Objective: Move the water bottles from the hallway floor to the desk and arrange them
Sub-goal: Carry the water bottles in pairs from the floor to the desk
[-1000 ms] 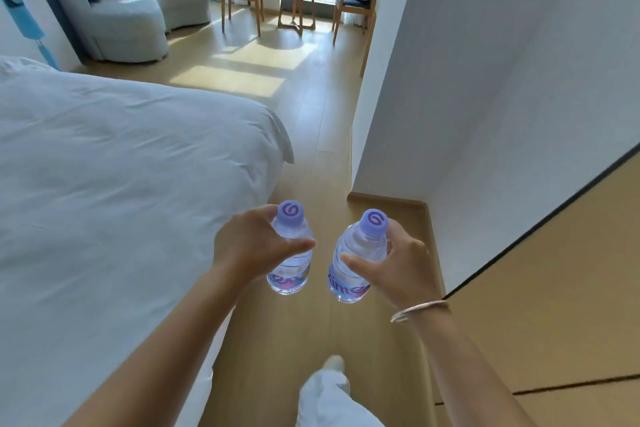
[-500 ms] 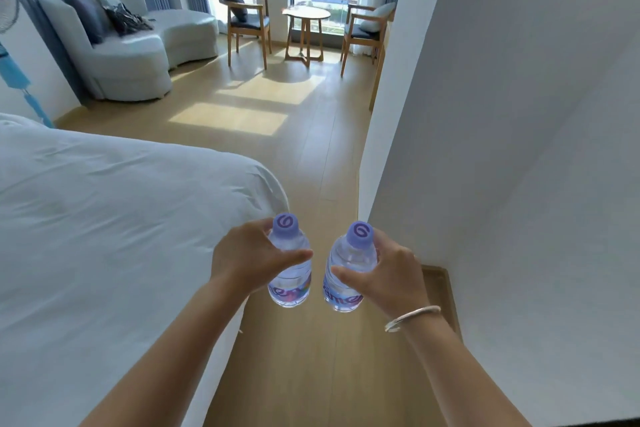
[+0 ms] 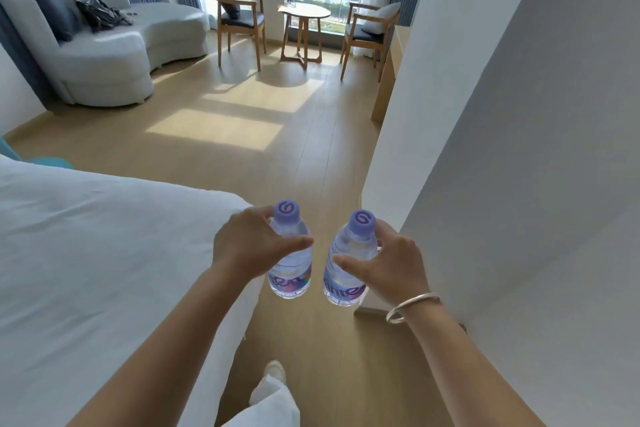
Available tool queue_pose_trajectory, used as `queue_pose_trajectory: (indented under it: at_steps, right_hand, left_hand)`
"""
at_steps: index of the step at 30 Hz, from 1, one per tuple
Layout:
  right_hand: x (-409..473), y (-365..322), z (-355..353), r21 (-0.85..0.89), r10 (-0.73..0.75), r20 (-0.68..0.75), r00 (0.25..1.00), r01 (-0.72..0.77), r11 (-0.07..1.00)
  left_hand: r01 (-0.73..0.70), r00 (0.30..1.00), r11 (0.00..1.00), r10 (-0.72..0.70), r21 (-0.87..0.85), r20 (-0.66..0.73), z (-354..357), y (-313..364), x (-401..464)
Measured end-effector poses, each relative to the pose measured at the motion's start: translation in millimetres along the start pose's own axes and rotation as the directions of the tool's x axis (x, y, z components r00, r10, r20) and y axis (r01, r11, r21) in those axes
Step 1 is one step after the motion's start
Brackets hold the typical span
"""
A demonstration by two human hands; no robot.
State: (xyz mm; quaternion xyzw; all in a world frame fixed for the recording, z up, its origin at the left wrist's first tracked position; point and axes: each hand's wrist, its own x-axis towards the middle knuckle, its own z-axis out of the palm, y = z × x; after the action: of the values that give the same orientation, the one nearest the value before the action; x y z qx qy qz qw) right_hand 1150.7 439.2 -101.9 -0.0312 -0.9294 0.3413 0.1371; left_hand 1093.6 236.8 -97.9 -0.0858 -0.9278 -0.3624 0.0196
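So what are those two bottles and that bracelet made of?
The bottles look like clear, thin plastic: you see water through them, and the purple caps look matte plastic. The bracelet looks like shiny silver-coloured metal, since it gleams.

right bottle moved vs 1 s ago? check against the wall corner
Yes. The right bottle, gripped by the right hand, has gone forward down the passage: it now sits level with the wall corner, which earlier lay ahead of it.

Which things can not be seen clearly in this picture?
- Desk, head view: only a wooden edge shows; the white wall hides its top.
- Left bottle: the left hand covers its side.
- Right bottle: label partly hidden by the right hand.
- Items on the round table: too small.
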Motion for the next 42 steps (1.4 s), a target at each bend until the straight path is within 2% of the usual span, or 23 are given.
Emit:
queue_pose_trajectory:
  at_steps: [10,19,27,39,42]
  right_hand:
    - [213,9,39,0.020,0.018,-0.089,0.996,-0.016,1.000]
    - [378,50,64,0.005,0.052,-0.089,0.995,-0.052,0.999]
    - [558,104,65,0.012,0.041,-0.115,0.993,-0.040,0.999]
    - [773,166,63,0.009,0.097,-0.177,0.979,-0.097,0.995]
    - [830,182,73,0.025,0.139,-0.209,0.968,-0.137,0.990]
  left_hand:
    - [-0.049,0.998,0.998,0.047,0.047,0.046,-11,-14,229]
    - [0.009,0.996,0.999,-0.013,0.046,0.093,17,-20,400]
    - [0.074,0.991,0.997,-0.074,0.006,0.116,57,12,585]
    - [0.010,0.993,0.998,-0.002,-0.062,0.121,93,46,825]
    - [-0.047,0.989,0.998,0.054,-0.052,0.138,108,46,893]
